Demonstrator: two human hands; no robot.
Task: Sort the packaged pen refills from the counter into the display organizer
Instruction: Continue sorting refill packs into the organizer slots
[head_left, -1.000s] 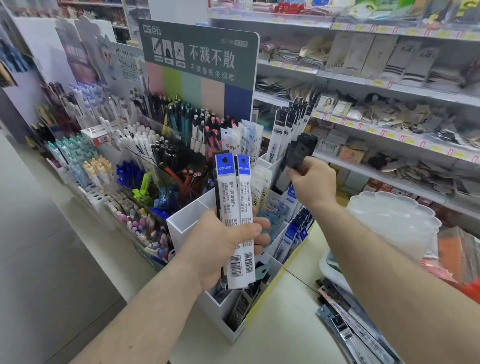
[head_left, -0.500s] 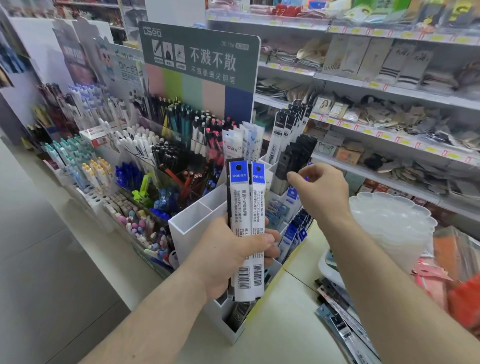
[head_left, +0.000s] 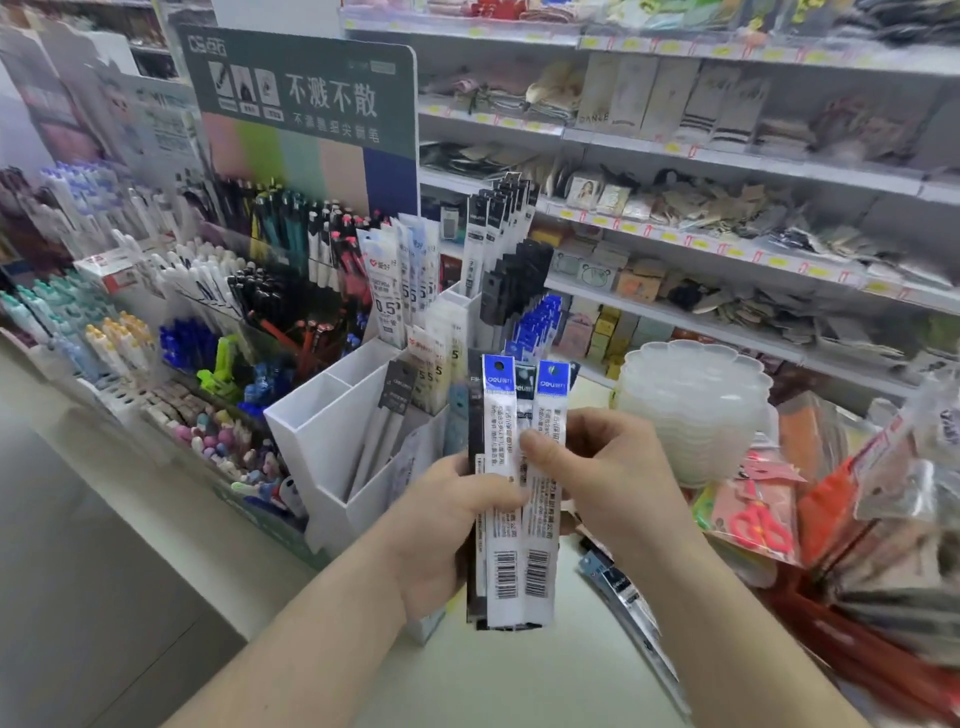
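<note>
A: From the head view, where are the refill packs (head_left: 511, 488)?

B: Upright in the left hand (head_left: 441, 525), which grips the bundle just near of the white organizer (head_left: 332, 415). The right hand (head_left: 602, 467) pinches the rightmost pack's edge.

A: How to do it well?

B: I'd peel one pack free, match its blue header, then slide it straight down into the far-right compartment. More packs (head_left: 623, 587) wait on the counter (head_left: 519, 686).

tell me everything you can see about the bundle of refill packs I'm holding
The bundle of refill packs is a fanned stack of long, slim plastic sleeves, held upright over the counter beside the white organizer. The two front packs have blue headers with hang holes, white printed bodies and barcodes near the bottom; darker packs sit behind. The left hand grips it from the left, and the right hand pinches the front pack.
</note>
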